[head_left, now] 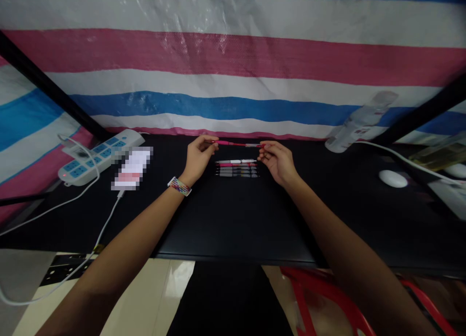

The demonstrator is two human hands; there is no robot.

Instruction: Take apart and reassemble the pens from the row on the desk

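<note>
A thin red and pink pen (236, 143) is stretched level between my two hands, above the back part of the black table (233, 219). My left hand (199, 155), with a patterned band on its wrist, pinches the pink end. The clearer right end is between the thumb and fingers of my right hand (278, 162). Just below the held pen, several pens (236, 168) lie side by side on the table, one white and black, one pink, the others greyish. The fingertips partly cover both ends of the held pen.
A white power strip (102, 156) and a phone (133, 168) with a cable are at the left. On the right are a clear bottle (358, 123), a white mouse (393, 178), a cable and a bottle of yellowish liquid (440, 152). Striped sheeting (233, 59) hangs behind.
</note>
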